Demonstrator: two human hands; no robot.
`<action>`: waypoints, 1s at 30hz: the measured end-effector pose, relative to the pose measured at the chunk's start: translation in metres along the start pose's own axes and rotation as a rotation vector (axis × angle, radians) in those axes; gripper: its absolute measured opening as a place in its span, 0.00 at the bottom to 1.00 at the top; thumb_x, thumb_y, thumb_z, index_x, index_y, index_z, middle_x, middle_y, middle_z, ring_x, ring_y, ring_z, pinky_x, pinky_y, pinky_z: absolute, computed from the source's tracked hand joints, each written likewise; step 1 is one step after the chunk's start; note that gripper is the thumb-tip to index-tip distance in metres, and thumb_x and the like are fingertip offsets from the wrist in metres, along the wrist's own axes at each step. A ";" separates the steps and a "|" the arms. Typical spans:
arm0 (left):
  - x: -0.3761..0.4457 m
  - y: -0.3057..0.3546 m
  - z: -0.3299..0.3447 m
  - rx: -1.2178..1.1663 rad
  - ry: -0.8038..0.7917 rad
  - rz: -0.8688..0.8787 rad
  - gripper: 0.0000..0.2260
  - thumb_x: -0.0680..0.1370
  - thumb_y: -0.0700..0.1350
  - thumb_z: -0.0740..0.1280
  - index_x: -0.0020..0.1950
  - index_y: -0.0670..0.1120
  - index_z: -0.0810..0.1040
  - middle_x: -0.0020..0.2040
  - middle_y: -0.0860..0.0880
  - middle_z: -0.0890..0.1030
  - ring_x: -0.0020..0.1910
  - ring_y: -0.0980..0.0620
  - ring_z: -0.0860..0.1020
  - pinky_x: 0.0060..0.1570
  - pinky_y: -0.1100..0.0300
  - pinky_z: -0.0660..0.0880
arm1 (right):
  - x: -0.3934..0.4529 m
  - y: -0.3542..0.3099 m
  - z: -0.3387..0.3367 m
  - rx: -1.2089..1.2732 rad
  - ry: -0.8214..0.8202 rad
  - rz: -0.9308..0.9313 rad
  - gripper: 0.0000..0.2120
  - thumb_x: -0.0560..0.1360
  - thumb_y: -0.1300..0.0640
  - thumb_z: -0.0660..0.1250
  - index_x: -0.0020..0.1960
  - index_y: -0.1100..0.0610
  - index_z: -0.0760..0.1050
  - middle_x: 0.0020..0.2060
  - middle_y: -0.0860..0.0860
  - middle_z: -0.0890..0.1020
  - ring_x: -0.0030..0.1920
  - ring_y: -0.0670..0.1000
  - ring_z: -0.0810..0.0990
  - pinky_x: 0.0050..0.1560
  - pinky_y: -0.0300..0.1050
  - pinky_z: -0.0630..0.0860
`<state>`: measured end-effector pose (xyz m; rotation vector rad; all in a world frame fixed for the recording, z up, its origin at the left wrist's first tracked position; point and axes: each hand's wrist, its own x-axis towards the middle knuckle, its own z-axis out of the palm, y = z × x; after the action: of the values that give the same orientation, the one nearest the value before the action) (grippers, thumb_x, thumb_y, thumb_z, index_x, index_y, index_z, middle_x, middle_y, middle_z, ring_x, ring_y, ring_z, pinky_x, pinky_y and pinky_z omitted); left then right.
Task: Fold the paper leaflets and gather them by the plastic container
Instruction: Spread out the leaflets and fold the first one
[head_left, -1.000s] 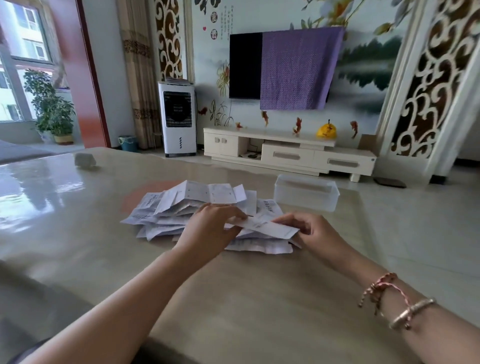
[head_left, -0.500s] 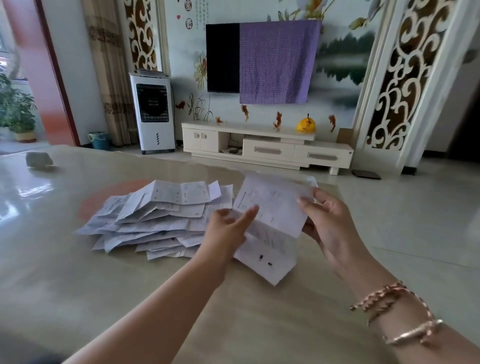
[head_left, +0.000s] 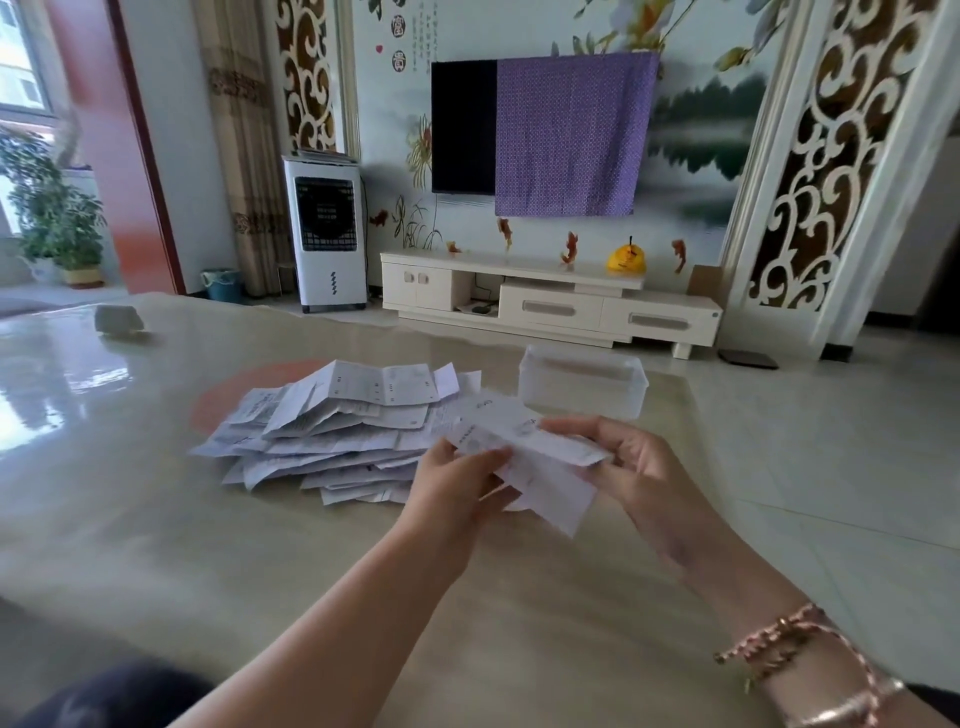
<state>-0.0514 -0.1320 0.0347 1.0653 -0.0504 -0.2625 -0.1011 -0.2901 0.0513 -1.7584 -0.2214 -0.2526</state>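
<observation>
A broad, glossy beige desk (head_left: 156, 545) fills the near half of the room, with a white TV cabinet (head_left: 550, 304) against the far wall and a television (head_left: 462, 127) above it, half draped in a purple cloth (head_left: 571, 135). A white air cooler (head_left: 326, 234) stands to the left of the cabinet, beside the curtain.

On the desk lies a loose, fanned heap of paper leaflets (head_left: 332, 431), sheets overlapping every which way. Just to its right and a little further back sits the clear plastic container (head_left: 584, 387), close to the desk's far edge.

In front of the heap, one leaflet (head_left: 524, 447) is held up off the desk between both hands, partly creased so one flap hangs lower toward the person. The left hand (head_left: 457, 486) pinches its left end, fingers curled round the paper. The right hand (head_left: 634, 462) grips the right end, thumb on top and fingers under. Braided and metal bracelets (head_left: 800, 660) circle the right wrist.
</observation>
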 end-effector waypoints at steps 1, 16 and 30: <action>0.001 0.002 -0.001 0.025 0.016 0.018 0.15 0.77 0.30 0.63 0.63 0.39 0.74 0.50 0.41 0.82 0.43 0.47 0.81 0.40 0.58 0.81 | -0.002 -0.001 -0.003 -0.077 -0.068 -0.014 0.15 0.73 0.59 0.67 0.57 0.47 0.80 0.62 0.39 0.78 0.67 0.37 0.68 0.61 0.30 0.66; -0.003 0.020 0.007 0.535 0.052 0.246 0.16 0.82 0.57 0.53 0.52 0.53 0.78 0.60 0.48 0.76 0.59 0.48 0.75 0.64 0.48 0.71 | 0.008 -0.002 -0.002 0.160 0.106 0.303 0.04 0.72 0.64 0.70 0.46 0.61 0.78 0.38 0.56 0.85 0.33 0.51 0.83 0.34 0.41 0.80; 0.017 0.106 -0.103 0.574 0.290 0.172 0.18 0.77 0.32 0.63 0.65 0.44 0.73 0.53 0.42 0.81 0.51 0.42 0.80 0.50 0.48 0.79 | 0.081 -0.003 0.073 -0.254 0.082 0.047 0.03 0.76 0.60 0.68 0.50 0.57 0.79 0.44 0.52 0.85 0.46 0.49 0.83 0.47 0.41 0.80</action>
<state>0.0024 0.0012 0.0753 1.6507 0.0472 0.0736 -0.0210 -0.2174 0.0636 -1.9975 -0.0907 -0.3298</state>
